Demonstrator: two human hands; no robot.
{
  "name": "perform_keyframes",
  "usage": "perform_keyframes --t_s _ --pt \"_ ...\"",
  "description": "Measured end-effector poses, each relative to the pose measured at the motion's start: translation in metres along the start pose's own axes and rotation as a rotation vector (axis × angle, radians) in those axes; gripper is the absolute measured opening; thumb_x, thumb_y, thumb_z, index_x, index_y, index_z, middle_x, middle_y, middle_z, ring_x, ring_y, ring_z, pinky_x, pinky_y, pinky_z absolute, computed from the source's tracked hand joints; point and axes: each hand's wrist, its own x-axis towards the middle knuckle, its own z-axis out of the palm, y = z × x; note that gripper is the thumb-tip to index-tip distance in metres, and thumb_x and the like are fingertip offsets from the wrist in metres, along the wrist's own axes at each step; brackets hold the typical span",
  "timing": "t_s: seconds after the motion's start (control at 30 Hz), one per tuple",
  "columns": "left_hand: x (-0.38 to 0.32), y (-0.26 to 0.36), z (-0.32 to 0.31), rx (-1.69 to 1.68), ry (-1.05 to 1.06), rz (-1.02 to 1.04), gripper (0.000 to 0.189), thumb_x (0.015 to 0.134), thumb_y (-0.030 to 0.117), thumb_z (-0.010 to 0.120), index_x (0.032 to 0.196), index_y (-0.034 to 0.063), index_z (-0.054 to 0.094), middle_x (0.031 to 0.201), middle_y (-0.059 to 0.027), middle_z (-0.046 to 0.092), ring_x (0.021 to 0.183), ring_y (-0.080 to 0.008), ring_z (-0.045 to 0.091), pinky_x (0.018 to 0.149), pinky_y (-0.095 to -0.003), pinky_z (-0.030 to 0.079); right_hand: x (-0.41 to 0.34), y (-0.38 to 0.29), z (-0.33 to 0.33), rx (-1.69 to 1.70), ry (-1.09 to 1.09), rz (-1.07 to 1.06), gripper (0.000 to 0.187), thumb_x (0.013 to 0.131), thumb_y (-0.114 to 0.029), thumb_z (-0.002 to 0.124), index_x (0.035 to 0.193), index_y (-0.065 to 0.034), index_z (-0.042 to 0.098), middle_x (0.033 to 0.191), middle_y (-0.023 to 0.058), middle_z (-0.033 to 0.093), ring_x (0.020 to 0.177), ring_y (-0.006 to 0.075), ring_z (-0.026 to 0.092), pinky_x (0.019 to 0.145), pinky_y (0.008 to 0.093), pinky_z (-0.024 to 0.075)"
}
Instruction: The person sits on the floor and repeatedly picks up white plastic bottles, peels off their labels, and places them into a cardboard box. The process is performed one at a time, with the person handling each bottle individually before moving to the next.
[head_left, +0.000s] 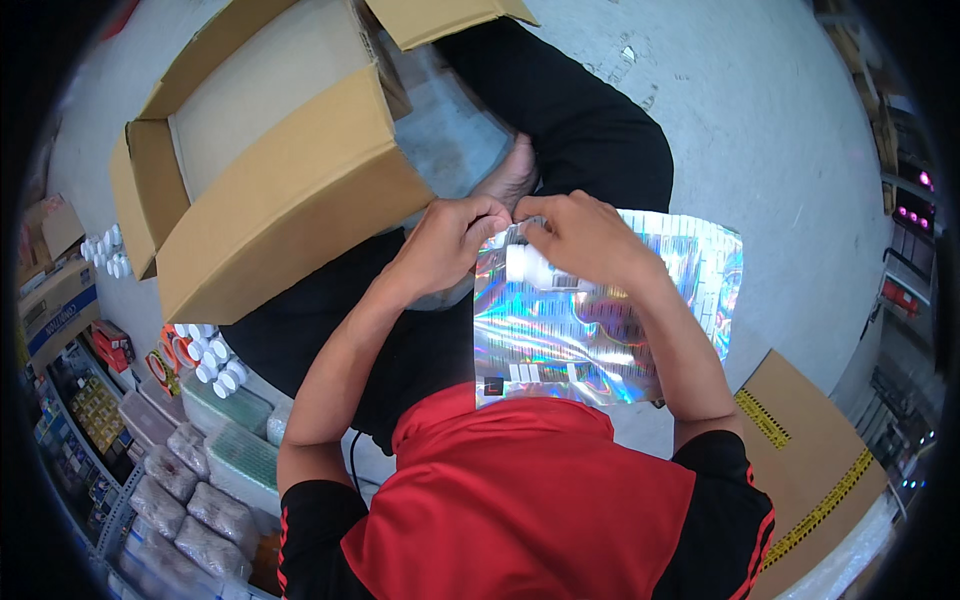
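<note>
A shiny holographic sheet (540, 337) with rows of narrow strips lies across my lap, a few white patches showing near its lower edge. My left hand (454, 240) pinches at the sheet's upper left corner with thumb and index finger. Right beside it, my right hand (592, 236) has its index finger and thumb bent at the same corner. A white plastic bottle (529, 268) lies on its side in the right hand, over the sheet, cap pointing left. The palm covers much of the bottle, and the lower fingers are hidden.
An open cardboard box (300, 195) stands at front left, against my leg. White-capped bottles (214, 360), tape rolls (161, 364) and bubble-wrapped packs (217, 517) sit at left. Flat cardboard (802, 450) with yellow-black tape lies at right. Shelving (904, 262) runs along the right rim.
</note>
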Motion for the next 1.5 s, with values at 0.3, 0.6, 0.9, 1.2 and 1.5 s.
perform_keyframes --t_s 0.3,0.6,0.9,1.2,1.5 --pt "-0.007 -0.004 0.005 0.070 0.165 0.187 0.014 0.091 0.010 0.075 0.100 -0.0002 0.071 0.086 -0.0163 0.071 0.076 -0.0257 0.071 0.067 -0.0363 0.053 0.023 0.010 -0.006 0.105 -0.204 0.074 0.026 0.097 -0.022 0.056 0.091 -0.0013 0.071 0.062 0.0067 0.057 0.056 0.0141 0.053 0.058 0.0347 0.0434" --pt "-0.007 -0.011 -0.001 0.163 0.104 0.326 0.011 0.087 0.004 0.074 0.095 -0.0027 0.070 0.086 -0.0185 0.069 0.080 -0.0368 0.069 0.072 -0.0417 0.054 0.031 0.014 -0.004 0.144 -0.290 0.058 0.023 0.096 -0.019 0.057 0.089 -0.0011 0.071 0.067 0.0043 0.061 0.062 0.0116 0.055 0.061 0.0332 0.0447" --pt "-0.005 -0.016 0.000 0.000 -0.023 0.221 0.010 0.093 0.008 0.069 0.095 -0.0027 0.068 0.086 -0.0157 0.070 0.081 -0.0282 0.069 0.074 -0.0368 0.053 0.034 0.028 -0.006 0.281 -0.407 0.002 0.023 0.096 -0.018 0.059 0.091 -0.0011 0.074 0.068 -0.0026 0.062 0.060 0.0041 0.052 0.055 0.0263 0.0418" --pt "-0.002 -0.031 0.013 -0.315 -0.093 -0.099 0.013 0.096 0.015 0.071 0.097 0.0022 0.074 0.091 -0.0046 0.070 0.090 -0.0103 0.063 0.079 -0.0273 0.049 0.033 0.035 -0.005 0.470 -0.444 -0.069 0.022 0.096 -0.018 0.062 0.089 -0.0007 0.074 0.068 -0.0065 0.061 0.059 0.0001 0.047 0.052 0.0231 0.0360" --pt "-0.017 0.001 0.010 0.414 0.276 0.388 0.017 0.075 0.007 0.083 0.091 0.0096 0.080 0.089 -0.0014 0.069 0.087 -0.0214 0.065 0.078 -0.0365 0.048 0.036 0.039 0.004 0.517 -0.432 -0.058 0.020 0.095 -0.015 0.060 0.084 -0.0014 0.070 0.068 -0.0069 0.058 0.059 0.0001 0.046 0.052 0.0228 0.0350"
